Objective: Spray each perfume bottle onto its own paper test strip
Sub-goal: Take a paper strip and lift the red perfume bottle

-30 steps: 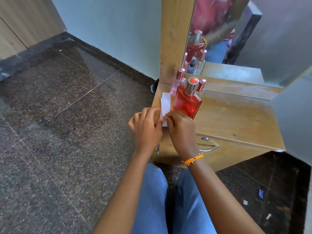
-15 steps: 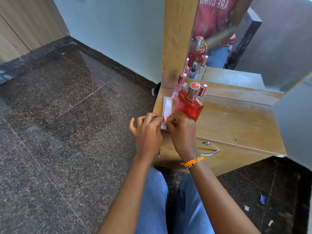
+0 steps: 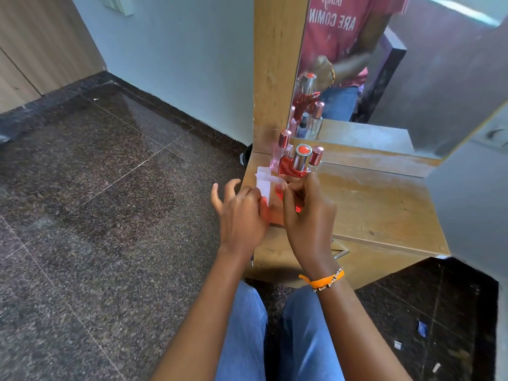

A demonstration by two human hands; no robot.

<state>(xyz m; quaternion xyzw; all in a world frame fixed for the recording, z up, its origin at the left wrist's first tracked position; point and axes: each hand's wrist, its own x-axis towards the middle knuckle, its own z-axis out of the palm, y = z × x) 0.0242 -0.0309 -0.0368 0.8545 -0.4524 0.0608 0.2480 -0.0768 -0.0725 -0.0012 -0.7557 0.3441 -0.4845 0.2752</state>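
Right hand gripping red perfume bottle above left part of desk, fingers hiding bottle's lower body. Left hand pinching white paper strips, other fingers spreading. Pink bottle standing behind, partly covered; third bottle showing only cap.

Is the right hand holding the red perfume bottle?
Yes, the right hand wraps its fingers around the red perfume bottle.

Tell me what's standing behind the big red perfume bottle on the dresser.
Behind the red bottle stand a pale pink bottle and another rose-capped one, whose body is mostly hidden. The mirror rises behind them.
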